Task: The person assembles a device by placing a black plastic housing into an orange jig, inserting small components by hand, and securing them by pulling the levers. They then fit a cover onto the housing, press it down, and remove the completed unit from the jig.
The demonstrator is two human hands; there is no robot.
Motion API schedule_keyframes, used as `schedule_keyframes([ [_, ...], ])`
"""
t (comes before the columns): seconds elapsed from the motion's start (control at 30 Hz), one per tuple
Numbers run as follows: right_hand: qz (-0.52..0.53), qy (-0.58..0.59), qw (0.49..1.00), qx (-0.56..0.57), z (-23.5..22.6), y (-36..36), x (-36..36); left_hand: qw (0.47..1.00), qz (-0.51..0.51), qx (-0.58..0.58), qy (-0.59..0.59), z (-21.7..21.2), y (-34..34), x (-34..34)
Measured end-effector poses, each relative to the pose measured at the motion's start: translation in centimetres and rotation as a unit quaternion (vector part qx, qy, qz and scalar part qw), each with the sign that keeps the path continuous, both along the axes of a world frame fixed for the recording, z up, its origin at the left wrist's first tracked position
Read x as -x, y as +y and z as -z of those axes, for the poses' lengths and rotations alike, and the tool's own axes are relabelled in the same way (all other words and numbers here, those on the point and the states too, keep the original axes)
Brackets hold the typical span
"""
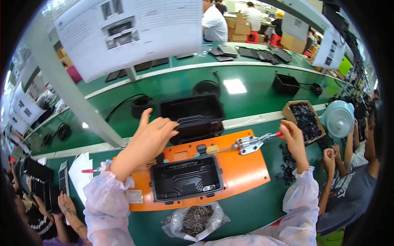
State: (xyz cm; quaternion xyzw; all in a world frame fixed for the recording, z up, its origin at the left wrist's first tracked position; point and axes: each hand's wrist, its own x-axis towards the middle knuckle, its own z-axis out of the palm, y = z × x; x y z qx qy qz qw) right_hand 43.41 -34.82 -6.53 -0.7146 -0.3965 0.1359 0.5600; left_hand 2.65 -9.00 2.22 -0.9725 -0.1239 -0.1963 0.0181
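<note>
Left hand (154, 131), fingers loosely apart, rests on the rear black housing (192, 115) on the green table (246, 197). Second housing (186, 177) sits in the orange fixture (242, 168). Right hand (292, 133) grip closed on the toggle clamp's red handle (276, 134); best kept steady, housing seated square.

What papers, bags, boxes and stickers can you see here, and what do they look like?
Big paper sheet: hangs overhead at top left, white with grey pictures and print.
Small hanging sheet: upper right, white, tilted.
Plastic bag: on the green table near the bottom, clear, full of small dark parts.
Cardboard box: right of the right hand, brown, holding black pieces.
Sticker: on the orange fixture's left corner, whitish, rectangular.
</note>
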Motion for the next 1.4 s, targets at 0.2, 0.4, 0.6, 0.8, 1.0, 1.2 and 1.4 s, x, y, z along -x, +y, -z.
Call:
schedule_keyframes([
  [0.2, 0.005, 0.331, 0.938, -0.104, 1.5, 0.1, -1.3, 1.000, -0.015, -0.015, -0.017, 1.6, -1.5, -0.6],
  [0.4, -0.016, 0.486, 0.831, -0.269, 3.3, 2.5, -0.9, 0.993, 0.067, 0.025, -0.099, 1.4, -6.7, -0.7],
  [0.6, -0.005, 0.477, 0.821, -0.315, 2.4, 2.7, -0.3, 0.997, 0.066, 0.018, -0.035, 2.8, -8.2, -0.4],
  [0.8, -0.041, 0.364, 0.871, -0.328, -1.3, 3.3, 1.7, 0.996, 0.083, 0.001, -0.028, 3.8, -7.6, -0.8],
  [1.0, -0.068, 0.032, 0.984, -0.162, -8.4, 6.3, 7.4, 0.994, 0.099, -0.036, -0.019, 3.2, -7.1, -1.5],
  [1.2, -0.165, -0.304, 0.938, -0.012, -8.1, 8.6, 13.8, 0.994, 0.103, -0.041, -0.021, 2.9, -7.0, -1.3],
  [1.4, -0.128, -0.512, 0.849, -0.025, -5.8, 8.3, 16.6, 0.992, 0.096, -0.058, -0.049, 4.2, -7.7, -1.4],
])
